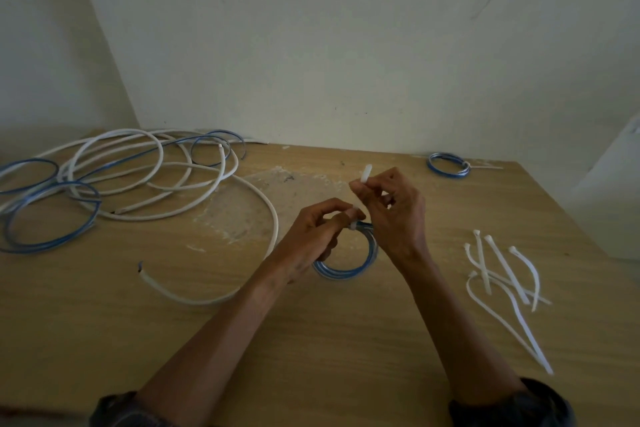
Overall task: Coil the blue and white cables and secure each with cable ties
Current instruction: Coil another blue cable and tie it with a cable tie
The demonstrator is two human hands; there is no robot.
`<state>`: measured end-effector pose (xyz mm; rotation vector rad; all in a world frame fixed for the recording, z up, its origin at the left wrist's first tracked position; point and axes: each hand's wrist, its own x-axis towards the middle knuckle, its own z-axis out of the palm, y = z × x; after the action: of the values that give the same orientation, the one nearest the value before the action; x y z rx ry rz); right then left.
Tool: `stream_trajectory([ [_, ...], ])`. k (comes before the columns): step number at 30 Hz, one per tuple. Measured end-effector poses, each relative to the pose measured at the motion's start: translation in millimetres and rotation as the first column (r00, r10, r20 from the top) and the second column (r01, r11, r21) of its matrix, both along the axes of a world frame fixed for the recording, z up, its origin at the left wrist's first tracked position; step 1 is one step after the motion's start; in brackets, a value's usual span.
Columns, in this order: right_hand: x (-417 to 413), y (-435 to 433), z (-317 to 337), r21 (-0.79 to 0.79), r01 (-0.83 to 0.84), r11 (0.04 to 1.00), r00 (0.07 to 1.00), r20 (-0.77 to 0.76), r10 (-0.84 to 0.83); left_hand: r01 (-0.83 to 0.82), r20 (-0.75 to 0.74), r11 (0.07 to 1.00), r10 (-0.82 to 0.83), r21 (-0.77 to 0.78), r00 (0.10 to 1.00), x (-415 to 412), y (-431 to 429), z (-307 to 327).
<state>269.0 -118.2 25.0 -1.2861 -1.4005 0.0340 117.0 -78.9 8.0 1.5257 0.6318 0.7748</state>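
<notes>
A small blue cable coil (pixel 346 270) lies on the wooden table (pixel 346 340) in the middle. My left hand (pixel 311 236) holds the coil at its top left and pinches the head of a white cable tie (pixel 365 173) there. My right hand (pixel 391 208) pinches the tie's free tail, which sticks up above the fingers. The tie's loop round the coil is mostly hidden by my fingers. A long white cable (pixel 273 218) curves around the left of my hands, its cut end (pixel 140 269) lying near the front left.
Tangled loose white cables (pixel 145 170) and blue cables (pixel 45 218) fill the table's back left. A tied blue coil (pixel 448 166) rests at the back right by the wall. Several loose white cable ties (pixel 502 274) lie to the right of my right hand.
</notes>
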Motion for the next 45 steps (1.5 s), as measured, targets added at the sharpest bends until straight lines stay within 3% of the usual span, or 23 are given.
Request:
stream_trajectory([
  [4, -0.7, 2.8, -5.5, -0.046, 0.065, 0.997, 0.985, -0.156, -0.071, 0.006, 0.000, 1.000, -0.006, -0.005, 1.000, 4.2, -3.0, 2.8],
  [7, -2.9, 6.9, -8.8, -0.115, -0.034, 0.993, 0.982, -0.187, 0.012, -0.017, -0.019, 1.000, 0.016, -0.012, 1.000, 0.7, 2.6, 0.0],
  [10, -4.2, 7.1, -7.2, -0.147, -0.078, 0.986, 0.987, -0.154, 0.055, -0.024, 0.010, 0.996, 0.024, -0.084, 1.000, -4.7, 5.0, -2.0],
  [13, 0.9, 4.1, -4.9, -0.099, 0.035, 0.994, 0.999, -0.029, -0.038, 0.013, 0.018, 0.995, -0.011, -0.103, 1.000, -3.1, 2.0, 1.0],
  [20, 0.8, 7.7, -7.8, -0.119, 0.052, 0.992, 0.993, -0.103, -0.064, -0.002, -0.040, 1.000, 0.001, -0.030, 0.999, 0.2, -0.1, -2.1],
  [25, -1.3, -3.1, 0.0, -0.334, -0.209, 0.919, 0.958, -0.257, 0.125, -0.097, -0.134, 0.993, 0.106, 0.066, 0.985, 0.1, -1.6, -1.2],
  [28, 1.5, -6.0, 0.9, -0.461, -0.319, 0.828, 0.941, -0.260, 0.218, -0.176, -0.071, 0.984, 0.177, 0.017, 0.982, -5.5, 8.1, -4.3],
  [32, -4.5, -6.7, -2.8, -0.376, -0.333, 0.865, 0.935, -0.253, 0.251, -0.232, -0.039, 0.972, 0.234, 0.044, 0.971, -9.7, 12.4, -7.9],
  [37, -13.3, -3.7, -13.2, -0.220, -0.187, 0.957, 0.982, -0.035, 0.183, -0.241, -0.038, 0.968, 0.239, -0.068, 0.970, -9.3, 14.2, -4.8],
  [41, -13.4, -1.8, -15.4, -0.200, -0.170, 0.965, 0.985, -0.034, 0.167, -0.173, -0.148, 0.978, 0.189, 0.113, 0.971, -9.2, 8.5, -0.9],
  [45, -9.6, -1.9, -11.5, -0.311, -0.340, 0.887, 0.911, -0.342, 0.230, -0.225, -0.132, 0.924, 0.276, 0.308, 0.952, -9.2, 7.0, -4.1],
])
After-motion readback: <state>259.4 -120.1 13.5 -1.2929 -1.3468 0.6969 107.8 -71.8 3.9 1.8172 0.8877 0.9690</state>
